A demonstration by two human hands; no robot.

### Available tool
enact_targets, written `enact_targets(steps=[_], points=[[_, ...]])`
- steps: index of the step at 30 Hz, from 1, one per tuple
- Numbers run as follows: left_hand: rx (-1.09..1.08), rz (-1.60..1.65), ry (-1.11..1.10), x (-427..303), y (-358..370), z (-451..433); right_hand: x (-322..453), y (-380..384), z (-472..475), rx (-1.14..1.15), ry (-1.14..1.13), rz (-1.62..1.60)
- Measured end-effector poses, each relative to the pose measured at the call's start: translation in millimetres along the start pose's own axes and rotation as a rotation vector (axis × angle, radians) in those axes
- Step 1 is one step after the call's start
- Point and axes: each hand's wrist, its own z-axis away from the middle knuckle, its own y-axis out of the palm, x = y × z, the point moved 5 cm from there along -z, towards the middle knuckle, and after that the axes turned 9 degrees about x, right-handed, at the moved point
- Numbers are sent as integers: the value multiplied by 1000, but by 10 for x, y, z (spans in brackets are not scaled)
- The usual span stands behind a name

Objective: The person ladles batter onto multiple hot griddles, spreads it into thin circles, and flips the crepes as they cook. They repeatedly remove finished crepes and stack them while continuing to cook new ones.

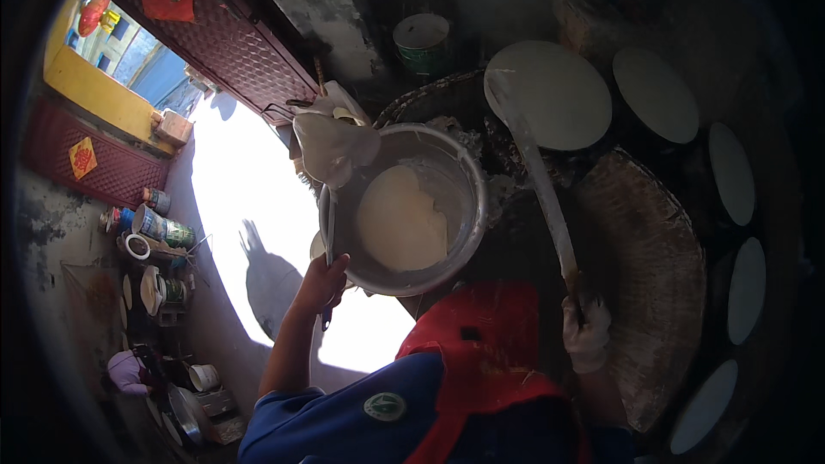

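Note:
My left hand [329, 280] grips the dark-ended handle of a long-handled metal utensil [331, 225] at the left rim of a metal basin [477, 219]. The utensil's head cannot be made out near a pale cloth or plastic bundle [335, 142]. Inside the basin lies a pool of cream-coloured batter [399, 219]. My right hand [586, 332], pale as if gloved or coated, is closed around the handle of a long, flat, whitish spatula [541, 174]. Its far end overlaps the left part of a large white round [561, 96].
Several more white rounds [656, 95] curve along the right, outside a worn brown curved surface [644, 283]. A green bucket [422, 45] stands beyond the basin. At left are a sunlit doorway floor [225, 167], several buckets [164, 225] and a person in a lilac top [127, 372].

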Motion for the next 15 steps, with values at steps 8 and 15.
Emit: enact_targets(steps=[8,15], points=[[964,859,-521,242,1660,-147,-415,-235,1312,-249,508,-378],[911,-86,-281,227,3613,634,-811,-516,3551,-966,892,-551]])
